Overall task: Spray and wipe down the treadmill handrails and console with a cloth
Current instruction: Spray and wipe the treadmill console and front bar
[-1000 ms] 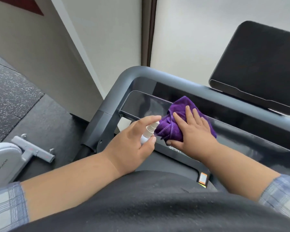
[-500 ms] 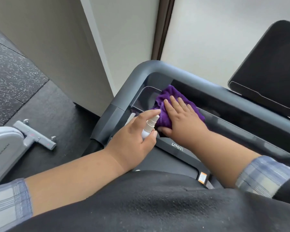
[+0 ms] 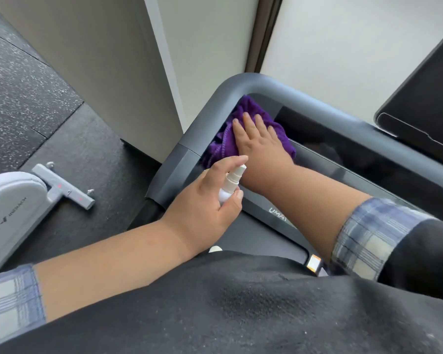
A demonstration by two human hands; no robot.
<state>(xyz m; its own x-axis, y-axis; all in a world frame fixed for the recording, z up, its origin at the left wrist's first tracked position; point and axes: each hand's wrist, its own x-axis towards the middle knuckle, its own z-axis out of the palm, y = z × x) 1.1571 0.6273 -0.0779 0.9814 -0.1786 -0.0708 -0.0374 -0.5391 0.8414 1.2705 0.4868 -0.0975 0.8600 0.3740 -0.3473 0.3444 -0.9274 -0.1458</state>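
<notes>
The right hand (image 3: 260, 141) is lying flat, fingers straight and spread, pressing the purple cloth (image 3: 243, 129) onto the glossy black console (image 3: 343, 159) up at about twelve o'clock, tucked into the rounded corner of the grey handrail (image 3: 241, 85). Laying the palm flat is probably spreading the pressure so the whole cloth is rubbing. The left hand (image 3: 210, 200), at about ten o'clock from that wrist, is curling around a small white spray bottle (image 3: 229, 186), forefinger riding on top of the nozzle, likely keeping it ready for another squirt. The cloth is looking bunched and soft, deep violet, folds spilling toward the rail. A dark screen (image 3: 425, 108) is standing off at two o'clock.
</notes>
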